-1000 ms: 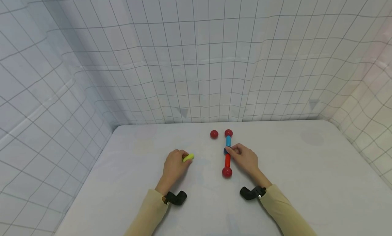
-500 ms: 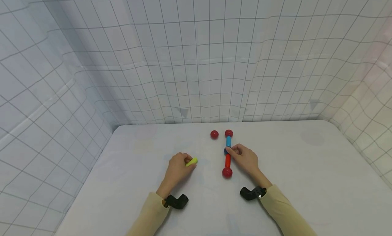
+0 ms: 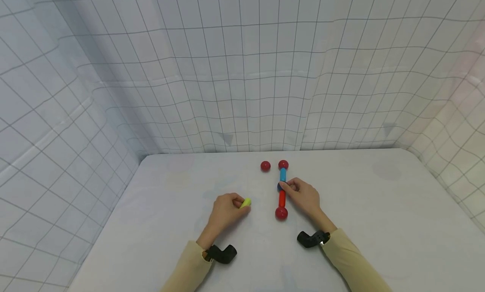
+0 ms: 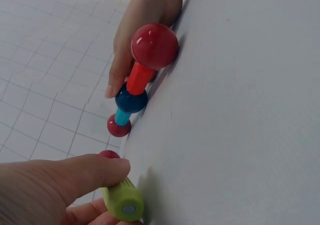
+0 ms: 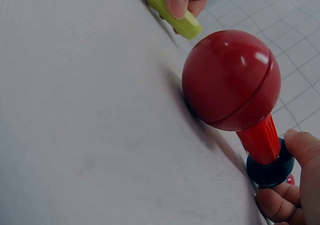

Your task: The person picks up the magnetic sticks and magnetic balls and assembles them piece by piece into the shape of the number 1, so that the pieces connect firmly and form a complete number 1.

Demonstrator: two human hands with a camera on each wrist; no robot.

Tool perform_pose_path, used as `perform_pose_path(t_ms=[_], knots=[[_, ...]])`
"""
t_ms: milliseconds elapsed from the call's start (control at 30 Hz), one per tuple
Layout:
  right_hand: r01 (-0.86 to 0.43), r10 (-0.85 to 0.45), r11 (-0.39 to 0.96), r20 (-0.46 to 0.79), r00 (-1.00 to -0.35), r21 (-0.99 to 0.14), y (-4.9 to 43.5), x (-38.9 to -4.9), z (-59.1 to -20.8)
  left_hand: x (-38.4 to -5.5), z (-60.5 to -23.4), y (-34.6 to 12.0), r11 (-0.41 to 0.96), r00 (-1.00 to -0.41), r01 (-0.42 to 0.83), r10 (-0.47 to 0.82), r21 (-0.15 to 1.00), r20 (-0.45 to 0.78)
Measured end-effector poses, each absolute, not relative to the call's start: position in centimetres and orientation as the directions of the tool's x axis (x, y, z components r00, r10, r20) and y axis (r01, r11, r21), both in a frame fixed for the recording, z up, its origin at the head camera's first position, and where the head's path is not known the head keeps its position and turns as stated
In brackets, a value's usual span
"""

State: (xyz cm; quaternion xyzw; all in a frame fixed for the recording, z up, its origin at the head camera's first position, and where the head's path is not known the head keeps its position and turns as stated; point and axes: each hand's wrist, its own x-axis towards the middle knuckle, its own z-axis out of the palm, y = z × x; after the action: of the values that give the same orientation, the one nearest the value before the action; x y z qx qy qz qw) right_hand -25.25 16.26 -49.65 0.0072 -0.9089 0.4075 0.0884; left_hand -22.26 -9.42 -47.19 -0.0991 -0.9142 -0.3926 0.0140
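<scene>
My left hand [image 3: 228, 212] pinches a yellow-green rod [image 4: 123, 201] between thumb and fingers; a silvery disc shows in its end. To its right lies a straight chain of balls and rods, pointing away from me. Nearest is a red ball [image 3: 281, 213], then a red rod [image 3: 282, 198], a dark blue ball [image 4: 131, 101], a light blue rod [image 3: 283, 174] and a far red ball [image 3: 283, 164]. With thumb and fingers my right hand [image 3: 304, 197] grips the dark blue ball, partly covering it. A gap separates the yellow-green rod from the chain.
A loose red ball [image 3: 265, 166] lies left of the chain's far end. The white table [image 3: 360, 224] is bounded at the back and sides by white grid-patterned cloth [image 3: 242, 94]. Both wrists wear black camera mounts.
My left hand has moved right and somewhat nearer to me, carrying the yellow-green rod closer to the chain and turning it. My right hand and the chain have stayed put.
</scene>
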Motion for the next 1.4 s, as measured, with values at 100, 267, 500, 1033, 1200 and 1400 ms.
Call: perform_pose_path(t_ms=[100,267,500,1033,1200,1400], knots=[[-0.087,0.058,0.666,0.167,-0.984,-0.741,16.3,-25.2,-49.7,-22.1,-47.1,-9.2,0.655,-0.978,0.194,0.188,0.730,0.091],[-0.087,0.058,0.663,0.166,-0.984,-0.744,16.2,-25.2,-49.7,-21.6,-47.0,-8.8,0.632,-0.976,0.177,0.210,0.754,0.053],[-0.085,0.056,0.664,0.163,-0.985,-0.743,16.2,-25.2,-49.7,-21.1,-46.6,-8.3,0.603,-0.969,0.172,0.245,0.779,0.025],[-0.073,0.059,0.673,0.152,-0.987,-0.736,16.3,-25.2,-49.7,-20.2,-47.0,-7.3,0.598,-0.950,0.209,0.312,0.774,0.015],[-0.073,0.060,0.681,0.155,-0.986,-0.729,16.3,-25.3,-49.7,-20.0,-47.1,-6.9,0.553,-0.940,0.194,0.342,0.810,-0.008],[-0.069,0.066,0.681,0.154,-0.986,-0.729,16.3,-25.4,-49.7,-19.8,-47.1,-6.4,0.534,-0.936,0.174,0.351,0.827,-0.029]])
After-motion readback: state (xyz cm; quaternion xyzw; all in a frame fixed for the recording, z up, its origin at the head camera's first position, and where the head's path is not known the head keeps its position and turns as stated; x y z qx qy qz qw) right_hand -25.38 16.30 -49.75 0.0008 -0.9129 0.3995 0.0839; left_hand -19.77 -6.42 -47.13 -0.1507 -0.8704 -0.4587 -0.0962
